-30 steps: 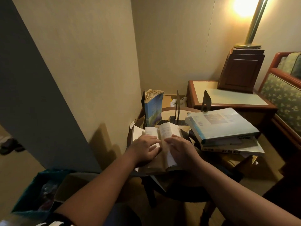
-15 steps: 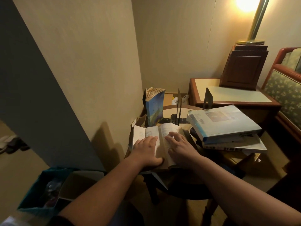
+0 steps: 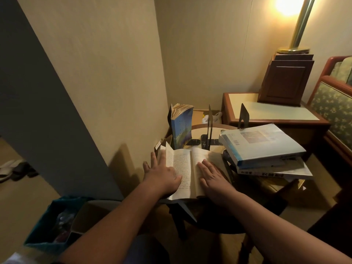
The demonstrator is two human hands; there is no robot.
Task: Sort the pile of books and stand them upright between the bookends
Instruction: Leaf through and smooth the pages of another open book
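An open paperback (image 3: pixel 187 169) lies flat on the small round table (image 3: pixel 219 127). My left hand (image 3: pixel 162 175) presses its left page with straight, spread fingers. My right hand (image 3: pixel 215 178) lies flat on the right page. Behind the open book a blue paperback (image 3: pixel 181 128) stands upright by the wall. Two dark metal bookends, the nearer bookend (image 3: pixel 209 128) and the farther bookend (image 3: pixel 243 116), stand on the table to its right. A stack of flat books (image 3: pixel 261 149), topped by a thick pale blue one, lies at the table's right side.
A wall runs close along the left. A wooden side table (image 3: pixel 274 113) with a dark cabinet (image 3: pixel 285 80) and a lamp stands behind. An upholstered chair (image 3: pixel 335 103) is at the right. A teal bin (image 3: pixel 57 221) and a cardboard box (image 3: pixel 91 216) sit on the floor at lower left.
Both hands have gone from curled over the open book's middle to flat, spread fingers pressing its pages down. The left pages now lie wider open.
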